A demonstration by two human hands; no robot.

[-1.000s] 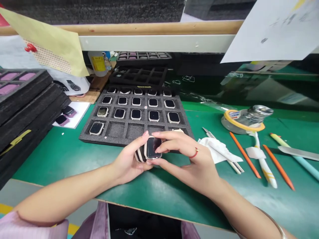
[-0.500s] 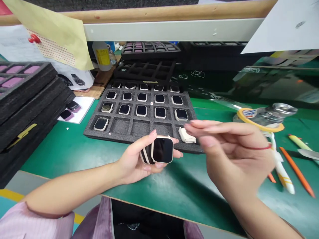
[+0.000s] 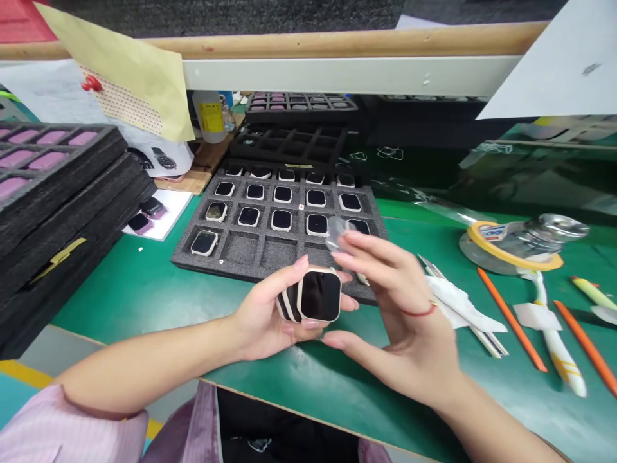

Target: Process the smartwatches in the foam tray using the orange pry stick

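Observation:
My left hand (image 3: 267,315) grips a stack of square smartwatch bodies (image 3: 318,296) with dark glass faces and pale rims, the front one facing me. My right hand (image 3: 405,321) is raised just right of that stack, its thumb low and apart from its fingers. A small clear plastic film (image 3: 337,233) sits at its fingertips. Behind the hands lies a black foam tray (image 3: 186,262), its cells mostly filled with similar watch bodies. A pale watch part (image 3: 362,278) on the tray's near corner is partly hidden by my right hand.
Stacked black foam trays (image 3: 62,186) with pink items stand at the left, and more trays lie behind. A green work mat (image 3: 120,302) runs under everything. To the right are a tape roll (image 3: 511,247), tweezers on a white cloth (image 3: 457,308), and orange sticks (image 3: 511,318).
My right hand has come off the watch front and moved in closer, now with clear film at its fingertips. The pale part on the tray is mostly covered. My left hand turned the stack toward me.

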